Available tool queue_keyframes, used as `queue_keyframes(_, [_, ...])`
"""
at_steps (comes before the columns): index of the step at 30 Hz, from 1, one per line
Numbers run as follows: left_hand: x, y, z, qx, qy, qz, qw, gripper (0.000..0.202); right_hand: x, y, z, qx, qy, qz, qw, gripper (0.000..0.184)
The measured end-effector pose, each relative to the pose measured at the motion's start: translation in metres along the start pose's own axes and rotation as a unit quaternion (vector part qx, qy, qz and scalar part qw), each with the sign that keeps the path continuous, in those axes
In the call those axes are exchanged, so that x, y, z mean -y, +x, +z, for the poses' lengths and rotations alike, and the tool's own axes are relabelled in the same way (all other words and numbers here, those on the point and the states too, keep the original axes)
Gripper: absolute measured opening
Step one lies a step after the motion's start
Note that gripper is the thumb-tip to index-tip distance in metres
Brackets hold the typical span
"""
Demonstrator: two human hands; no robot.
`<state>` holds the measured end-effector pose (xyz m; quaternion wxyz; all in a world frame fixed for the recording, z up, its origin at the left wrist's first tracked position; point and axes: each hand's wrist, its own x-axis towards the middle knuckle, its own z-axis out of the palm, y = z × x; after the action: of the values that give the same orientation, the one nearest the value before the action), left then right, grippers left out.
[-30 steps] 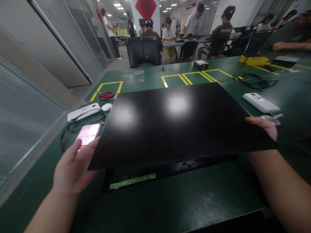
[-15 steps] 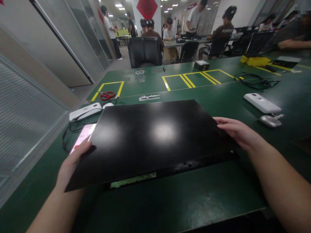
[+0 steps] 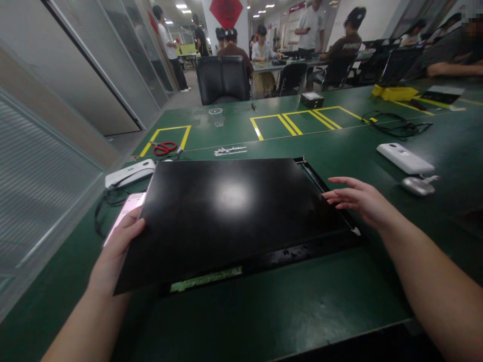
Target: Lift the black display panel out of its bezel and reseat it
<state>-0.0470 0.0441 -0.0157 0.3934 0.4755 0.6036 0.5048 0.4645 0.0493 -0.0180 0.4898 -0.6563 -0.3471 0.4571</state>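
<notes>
Long green work tables fill an open hall, with seated and standing people at the far ones along the top of the frame and a black office chair (image 3: pixel 222 78) at upper centre. Across the near green table (image 3: pixel 264 311) run yellow tape outlines (image 3: pixel 271 123). At the centre lies the black panel (image 3: pixel 234 211), glossy and flat. It rests over a dark frame (image 3: pixel 315 176) whose rim shows along the panel's right side and whose lower edge bares a green circuit strip (image 3: pixel 206 280). The panel sits slightly skewed, its lower-left corner lifted and overhanging the frame. The left hand (image 3: pixel 116 246) is closed on that corner, thumb on top and fingers hidden beneath. The right hand (image 3: pixel 358 201) is open with fingers spread, holding nothing. Its fingertips are at the panel's right edge, though contact cannot be made out. Seating the sheet well seems to call for lining up the right and far edges with the rim first. The raised corner should then be lowered slowly, held by the edge only so the gloss stays clean. A lit phone (image 3: pixel 124 213) lies just beside the left hand. Red scissors (image 3: pixel 165 148) and a clear cup (image 3: pixel 216 116) sit at upper left, and a white box (image 3: pixel 405 158) at right.
</notes>
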Motion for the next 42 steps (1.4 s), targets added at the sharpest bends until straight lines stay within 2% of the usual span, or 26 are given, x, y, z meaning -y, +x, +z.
queue_keyframes(6, [0.009,0.01,-0.001,-0.003,-0.102,-0.062,0.993,0.066,0.0,0.001,-0.004,0.003,-0.079,-0.015,0.997,0.041])
queue_keyframes(13, [0.011,0.011,0.002,0.001,-0.145,-0.11,0.983,0.066,-0.003,0.005,-0.006,-0.016,-0.097,-0.025,0.995,0.041])
queue_keyframes(17, [0.006,-0.002,0.012,-0.01,-0.161,-0.111,0.981,0.061,-0.003,0.006,-0.005,-0.031,-0.108,-0.02,0.993,0.038])
queue_keyframes(20, [-0.002,-0.012,0.021,-0.007,-0.166,-0.12,0.979,0.065,-0.004,0.008,-0.007,-0.034,-0.123,-0.024,0.991,0.038])
queue_keyframes(26, [-0.017,-0.022,0.033,-0.016,-0.172,-0.125,0.977,0.064,-0.006,0.009,-0.008,-0.039,-0.134,-0.035,0.99,0.04])
queue_keyframes(32, [-0.023,-0.028,0.036,-0.014,-0.152,-0.128,0.98,0.067,-0.001,0.004,-0.004,-0.063,-0.116,-0.03,0.991,0.038])
queue_keyframes(42, [-0.018,-0.024,0.034,0.028,-0.156,-0.148,0.976,0.076,-0.005,0.008,-0.009,-0.06,-0.134,-0.05,0.988,0.034])
